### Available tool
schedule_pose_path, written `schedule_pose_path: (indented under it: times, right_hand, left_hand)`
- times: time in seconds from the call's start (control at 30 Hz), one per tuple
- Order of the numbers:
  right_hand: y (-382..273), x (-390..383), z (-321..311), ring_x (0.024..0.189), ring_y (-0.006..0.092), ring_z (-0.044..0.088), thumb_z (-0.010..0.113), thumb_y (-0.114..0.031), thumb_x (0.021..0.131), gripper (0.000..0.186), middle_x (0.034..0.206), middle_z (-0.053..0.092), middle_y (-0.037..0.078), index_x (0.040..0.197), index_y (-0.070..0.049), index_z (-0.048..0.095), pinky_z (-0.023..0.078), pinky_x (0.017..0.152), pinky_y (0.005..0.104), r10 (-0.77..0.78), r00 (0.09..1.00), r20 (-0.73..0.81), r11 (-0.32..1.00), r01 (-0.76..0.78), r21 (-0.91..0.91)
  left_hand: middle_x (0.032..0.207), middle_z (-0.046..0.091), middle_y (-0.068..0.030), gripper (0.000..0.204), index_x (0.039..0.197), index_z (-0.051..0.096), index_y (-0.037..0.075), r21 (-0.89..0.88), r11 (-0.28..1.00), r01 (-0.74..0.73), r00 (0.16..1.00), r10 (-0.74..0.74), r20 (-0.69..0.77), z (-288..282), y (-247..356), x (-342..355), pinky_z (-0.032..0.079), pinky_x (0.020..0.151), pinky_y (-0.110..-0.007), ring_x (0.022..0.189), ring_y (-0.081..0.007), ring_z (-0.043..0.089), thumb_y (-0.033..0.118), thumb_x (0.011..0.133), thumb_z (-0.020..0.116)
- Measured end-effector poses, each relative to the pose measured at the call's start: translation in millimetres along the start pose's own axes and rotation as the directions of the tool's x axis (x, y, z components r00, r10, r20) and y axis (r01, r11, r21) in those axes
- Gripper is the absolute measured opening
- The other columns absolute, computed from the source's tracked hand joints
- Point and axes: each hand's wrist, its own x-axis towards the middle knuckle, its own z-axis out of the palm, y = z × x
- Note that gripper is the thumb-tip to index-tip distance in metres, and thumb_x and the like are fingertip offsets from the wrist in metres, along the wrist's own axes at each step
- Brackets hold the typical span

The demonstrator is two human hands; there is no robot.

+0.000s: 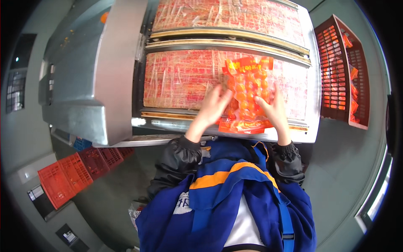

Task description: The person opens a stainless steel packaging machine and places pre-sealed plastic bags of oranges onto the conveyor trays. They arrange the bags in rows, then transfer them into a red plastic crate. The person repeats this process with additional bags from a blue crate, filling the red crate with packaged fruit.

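A clear and orange-red plastic bag (247, 95) packed with round orange balls lies across the right part of a red, worn machine bed (178, 80). Its lower end overlaps the bed's front bar. My left hand (215, 104) is at the bag's left edge, fingers stretched out and thumb against the side. On the opposite edge my right hand (275, 110) rests its thumb on the bag's face, with its other fingers extended along the side. Both hands look open, touching the bag from either side. What lies under the bag is hidden.
A second red bed (231, 17) lies behind, past long metal bars (226, 42). The machine's large metal lid (84, 71) stands to the left. At right is a brown-red crate (336, 71) with orange packets inside. Red crates (67, 176) line the lower left.
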Motion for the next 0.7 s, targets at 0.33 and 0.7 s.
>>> schedule_pose_path:
  times: [0.33,0.7]
  right_hand:
    - [-98,-20,16,0.127,0.0293,0.039,0.072,-0.008,0.075,0.075,0.136,0.039,0.019,0.14,-0.005,0.034,0.036,0.102,0.0381,-0.588,0.785,0.196,0.808,0.578,0.111]
    - [-161,-2,-28,0.128,0.0283,0.037,0.054,-0.009,0.084,0.069,0.145,0.029,0.016,0.145,-0.005,0.021,0.039,0.1,0.0422,-0.667,0.7,0.253,0.664,0.405,0.628]
  left_hand:
    - [0.12,0.058,-0.0068,0.065,0.128,0.045,0.004,-0.544,0.838,0.036,0.978,0.083,0.192,-45,90,-22,0.046,0.093,-0.033,0.11,-0.0172,0.055,-0.005,0.07,0.072]
    - [0.122,0.056,-0.0121,0.049,0.128,0.046,0.002,-0.459,0.861,-0.221,0.887,-0.019,-0.462,-332,160,-106,0.048,0.093,-0.041,0.109,-0.0256,0.058,0.013,0.084,0.065]
